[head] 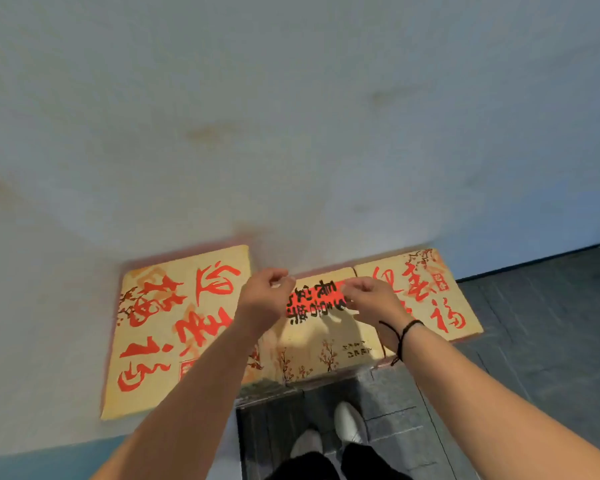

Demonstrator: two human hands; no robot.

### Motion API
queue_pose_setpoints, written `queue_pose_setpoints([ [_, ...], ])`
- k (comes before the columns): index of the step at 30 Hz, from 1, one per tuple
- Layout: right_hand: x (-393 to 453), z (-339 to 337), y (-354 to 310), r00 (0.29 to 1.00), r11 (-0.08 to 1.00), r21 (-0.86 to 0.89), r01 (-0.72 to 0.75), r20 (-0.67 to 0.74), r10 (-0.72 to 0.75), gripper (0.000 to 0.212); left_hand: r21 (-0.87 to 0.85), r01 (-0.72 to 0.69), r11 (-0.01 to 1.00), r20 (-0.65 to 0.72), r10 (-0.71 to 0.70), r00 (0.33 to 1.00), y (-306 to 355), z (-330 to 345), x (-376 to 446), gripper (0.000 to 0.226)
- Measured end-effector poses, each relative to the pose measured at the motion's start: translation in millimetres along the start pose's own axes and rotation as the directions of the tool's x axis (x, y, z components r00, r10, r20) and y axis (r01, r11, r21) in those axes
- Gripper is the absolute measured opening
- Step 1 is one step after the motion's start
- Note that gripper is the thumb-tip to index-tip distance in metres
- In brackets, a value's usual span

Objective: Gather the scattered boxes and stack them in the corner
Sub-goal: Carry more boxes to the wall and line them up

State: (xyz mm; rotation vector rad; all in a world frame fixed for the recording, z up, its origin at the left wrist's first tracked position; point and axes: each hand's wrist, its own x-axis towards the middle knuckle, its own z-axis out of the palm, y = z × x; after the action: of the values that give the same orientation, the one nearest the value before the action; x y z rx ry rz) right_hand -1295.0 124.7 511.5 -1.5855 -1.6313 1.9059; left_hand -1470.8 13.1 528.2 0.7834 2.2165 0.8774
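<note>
We face the pale wall (291,116), a broad matte surface, faintly stained, with a blue band low on our left; the dark tiled floor (534,323) meets it along the right. That meeting of planes looks like the corner the task means, though motion blur softens the edges.

Against the wall rest the boxes, flat yellow cardboard printed with red brush calligraphy and plum-blossom sprigs. The left box (160,327) sits higher and closer to us, probably on top of something we cannot see. The right box (378,306) lies lower, its two top flaps meeting at a seam, with a red label bearing black characters. Both sit snug to the wall, which we judge keeps the pile steady and out of the walkway.

Our forearms reach forward over the right box. The left hand (267,299) hovers with fingers curled loosely inward, holding nothing we can make out. The right hand (371,299), a black cord at its wrist, has its fingertips drawn together over the label's edge; whether they pinch anything or touch the lid we cannot tell. We judge the hands are either releasing this box or squaring it up.

Below, our light-coloured shoes (329,431) stand on the tiles.
</note>
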Motion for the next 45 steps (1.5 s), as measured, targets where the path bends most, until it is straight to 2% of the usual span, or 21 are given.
queue_pose_setpoints([
  [3,-27.2,-40.6,14.2,0.978,0.99,0.144,0.009,-0.21,0.021,0.013,-0.034,-0.059,0.998,0.091,0.062,0.994,24.9,30.7,6.1,0.03],
  [7,-85.4,-77.6,51.0,0.902,0.961,0.276,0.004,-0.416,0.116,0.021,-0.098,-0.136,0.986,0.266,0.158,0.951,62.5,78.3,-7.0,0.022],
  [9,-124.0,-93.4,71.9,0.863,0.953,0.302,-0.008,-0.479,0.159,0.02,-0.131,-0.183,0.974,0.355,0.218,0.909,83.7,106.9,-32.3,0.016],
  [13,-202.5,-123.9,113.1,0.771,0.922,0.387,0.026,-0.594,0.228,0.018,-0.143,-0.303,0.942,0.545,0.331,0.771,115.3,165.5,-106.0,0.014],
  [16,-264.4,-140.3,150.6,0.692,0.865,0.489,0.116,-0.665,0.283,0.014,-0.148,-0.425,0.893,0.651,0.412,0.638,129.1,205.9,-171.8,0.019],
  [19,-327.8,-153.0,192.2,0.594,0.795,0.566,0.219,-0.724,0.352,0.014,-0.165,-0.493,0.854,0.744,0.436,0.507,138.8,243.4,-244.1,0.011],
  [22,-393.9,-163.4,240.6,0.528,0.733,0.618,0.284,-0.739,0.418,0.022,-0.19,-0.511,0.838,0.811,0.428,0.4,144.7,277.1,-321.3,0.002],
  [28,-551.3,-185.2,359.8,0.361,0.616,0.652,0.443,-0.758,0.543,0.023,-0.22,-0.577,0.786,0.89,0.405,0.212,136.3,357.2,-508.4,0.008],
  [33,-689.6,-197.9,455.7,0.151,0.571,0.602,0.558,-0.75,0.644,0.026,-0.301,-0.586,0.752,0.92,0.391,0.029,117.0,415.7,-678.8,0.015],
  [35,-735.2,-198.5,482.7,0.09,0.538,0.591,0.601,-0.719,0.689,0.025,-0.322,-0.594,0.737,0.927,0.373,-0.04,109.4,429.6,-732.7,0.014],
  [38,-788.6,-200.4,513.6,0.053,0.495,0.57,0.656,-0.689,0.723,0.022,-0.328,-0.614,0.717,0.938,0.324,-0.123,100.4,446.5,-795.4,0.01],
  [41,-823.0,-207.4,546.1,0.022,0.457,0.545,0.702,-0.659,0.752,0.021,-0.316,-0.634,0.706,0.946,0.283,-0.157,94.6,474.5,-845.5,0.009],
  [45,-852.7,-214.2,591.7,0.01,0.373,0.547,0.75,-0.573,0.82,0.023,-0.305,-0.65,0.696,0.951,0.194,-0.24,80.1,521.0,-907.3,0.008],
])
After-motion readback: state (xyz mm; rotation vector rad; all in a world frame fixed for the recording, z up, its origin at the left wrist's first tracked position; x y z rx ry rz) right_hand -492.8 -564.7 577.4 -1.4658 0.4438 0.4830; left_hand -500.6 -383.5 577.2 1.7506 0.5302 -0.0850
